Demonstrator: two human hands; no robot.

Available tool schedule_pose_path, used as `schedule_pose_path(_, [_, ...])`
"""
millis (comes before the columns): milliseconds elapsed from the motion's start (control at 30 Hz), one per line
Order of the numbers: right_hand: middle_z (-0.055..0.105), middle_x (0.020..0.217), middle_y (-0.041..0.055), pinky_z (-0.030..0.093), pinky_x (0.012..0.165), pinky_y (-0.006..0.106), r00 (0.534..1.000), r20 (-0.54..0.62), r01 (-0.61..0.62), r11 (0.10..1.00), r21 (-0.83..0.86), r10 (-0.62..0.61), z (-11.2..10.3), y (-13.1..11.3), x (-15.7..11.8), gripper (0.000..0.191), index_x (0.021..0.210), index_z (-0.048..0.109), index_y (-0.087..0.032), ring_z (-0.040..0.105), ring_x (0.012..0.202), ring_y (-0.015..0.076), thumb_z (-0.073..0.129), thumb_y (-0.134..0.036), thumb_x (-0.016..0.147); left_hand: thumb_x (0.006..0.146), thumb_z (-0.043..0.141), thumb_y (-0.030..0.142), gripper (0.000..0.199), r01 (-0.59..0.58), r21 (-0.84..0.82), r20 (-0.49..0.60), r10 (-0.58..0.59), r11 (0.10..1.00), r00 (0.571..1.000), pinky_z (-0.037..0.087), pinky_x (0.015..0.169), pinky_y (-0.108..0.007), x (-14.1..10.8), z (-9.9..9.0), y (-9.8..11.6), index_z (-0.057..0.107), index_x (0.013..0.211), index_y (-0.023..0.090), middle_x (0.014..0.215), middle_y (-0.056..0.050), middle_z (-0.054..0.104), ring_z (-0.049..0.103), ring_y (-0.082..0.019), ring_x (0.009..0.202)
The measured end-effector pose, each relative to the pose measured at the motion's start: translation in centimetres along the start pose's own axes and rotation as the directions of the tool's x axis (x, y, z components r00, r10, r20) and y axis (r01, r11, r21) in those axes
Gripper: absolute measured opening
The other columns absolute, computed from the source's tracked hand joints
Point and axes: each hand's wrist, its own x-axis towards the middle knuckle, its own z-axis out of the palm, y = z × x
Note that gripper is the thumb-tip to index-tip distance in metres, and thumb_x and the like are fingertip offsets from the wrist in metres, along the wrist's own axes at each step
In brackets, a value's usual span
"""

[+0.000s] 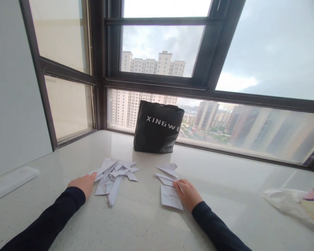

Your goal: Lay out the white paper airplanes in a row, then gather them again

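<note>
A loose heap of folded white paper pieces (pixel 115 176) lies in front of me on the pale countertop (pixel 136 223). My left hand (pixel 83 183) is at the heap's left edge, touching the papers; most of its fingers are hidden, so its grip cannot be made out. To the right, several separate pieces sit in a short column: a pointed folded paper (pixel 169 169), a folded paper (pixel 165 179) below it, and a creased squarish paper (pixel 171 197) nearest me. My right hand (pixel 187 193) has its fingers bent together, with the tips closed on the right edge of the middle folded paper.
A black bag (pixel 158 130) with white lettering stands upright against the window behind the papers. On the far right lies a crumpled white and yellow item (pixel 295 204). A long white object (pixel 13 182) rests at the left edge, beside a white panel.
</note>
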Motion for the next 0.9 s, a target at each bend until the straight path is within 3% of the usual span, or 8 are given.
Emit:
schedule_pose_path(100, [0.065,0.080,0.0072,0.041,0.075,0.026,1.000,-0.008,0.005,1.000,0.010,-0.005,0.1,0.1,0.0,0.032,0.076,0.064,-0.016,0.057,0.079,0.0167,0.033,-0.018,0.085,0.075,0.026,0.008,0.036,0.056,-0.003,-0.055,-0.056,0.998,0.997,0.044,0.059,-0.038,-0.5,-2.3,0.1,0.054,0.097,0.011,0.083,-0.017,0.063,0.061,-0.029,0.072])
schedule_pose_path(167, [0.065,0.081,0.0075,0.041,0.075,0.026,1.000,-0.014,0.007,1.000,0.020,-0.007,0.2,0.1,0.0,0.031,0.077,0.064,-0.016,0.057,0.080,0.0168,0.034,-0.018,0.085,0.077,0.026,0.012,0.035,0.049,-0.055,-0.230,-0.060,0.997,0.971,0.044,0.062,-0.038,-1.0,-3.9,0.6,0.054,0.098,0.010,0.085,-0.016,0.061,0.060,-0.029,0.075])
schedule_pose_path(200, [0.064,0.081,0.0078,0.041,0.076,0.026,1.000,-0.017,0.008,1.000,0.024,-0.008,0.2,0.1,0.0,0.031,0.078,0.064,-0.016,0.057,0.081,0.0169,0.034,-0.018,0.085,0.076,0.027,0.013,0.036,-0.008,-0.096,-0.368,-0.028,0.995,0.929,0.044,0.069,-0.037,-1.4,-4.5,1.2,0.052,0.102,0.009,0.090,-0.016,0.059,0.058,-0.028,0.080])
schedule_pose_path(267, [0.064,0.082,0.0082,0.041,0.076,0.027,1.000,-0.022,0.008,0.999,0.032,-0.008,0.2,0.1,0.0,0.031,0.079,0.064,-0.015,0.056,0.082,0.0174,0.034,-0.019,0.085,0.077,0.028,0.013,0.039,-0.308,-0.198,-0.610,0.128,0.931,0.782,0.039,0.082,-0.032,-2.2,-5.1,3.0,0.048,0.110,0.009,0.100,-0.013,0.055,0.053,-0.023,0.091])
schedule_pose_path(333, [0.064,0.082,0.0083,0.041,0.076,0.027,1.000,-0.028,0.009,0.999,0.039,-0.008,0.2,0.1,0.0,0.031,0.079,0.064,-0.015,0.056,0.082,0.0176,0.033,-0.019,0.086,0.078,0.029,0.016,0.039,-0.598,-0.349,-0.644,0.278,0.721,0.712,0.042,0.078,-0.026,-3.1,-5.0,5.4,0.048,0.112,0.012,0.096,-0.008,0.056,0.052,-0.019,0.087])
schedule_pose_path(400, [0.064,0.082,0.0080,0.041,0.075,0.027,0.999,-0.035,0.010,0.999,0.046,-0.008,0.2,0.1,-0.1,0.033,0.080,0.064,-0.015,0.056,0.081,0.0175,0.032,-0.019,0.086,0.078,0.030,0.017,0.039,-0.675,-0.504,-0.606,0.336,0.539,0.721,0.044,0.072,-0.026,-3.7,-4.4,8.0,0.048,0.113,0.014,0.089,-0.006,0.057,0.052,-0.017,0.079])
schedule_pose_path(500, [0.064,0.081,0.0076,0.042,0.074,0.026,0.998,-0.055,0.009,0.998,0.062,-0.006,0.2,0.2,-0.1,0.033,0.080,0.064,-0.015,0.056,0.080,0.0172,0.031,-0.019,0.086,0.076,0.033,0.015,0.040,-0.659,-0.639,-0.536,0.384,0.397,0.752,0.043,0.069,-0.026,-3.6,-3.4,11.3,0.051,0.112,0.014,0.085,-0.005,0.057,0.051,-0.016,0.075])
schedule_pose_path(900, [0.063,0.077,0.0072,0.039,0.071,0.029,0.968,-0.237,-0.037,0.982,0.188,0.082,-1.2,0.0,-0.3,0.036,0.077,0.060,-0.017,0.055,0.076,0.0173,0.028,-0.030,0.086,0.070,0.033,0.012,0.046,-0.571,-0.765,-0.420,0.442,0.296,0.793,0.038,0.057,-0.023,0.3,0.5,18.2,0.054,0.111,0.015,0.073,-0.002,0.048,0.045,-0.013,0.063])
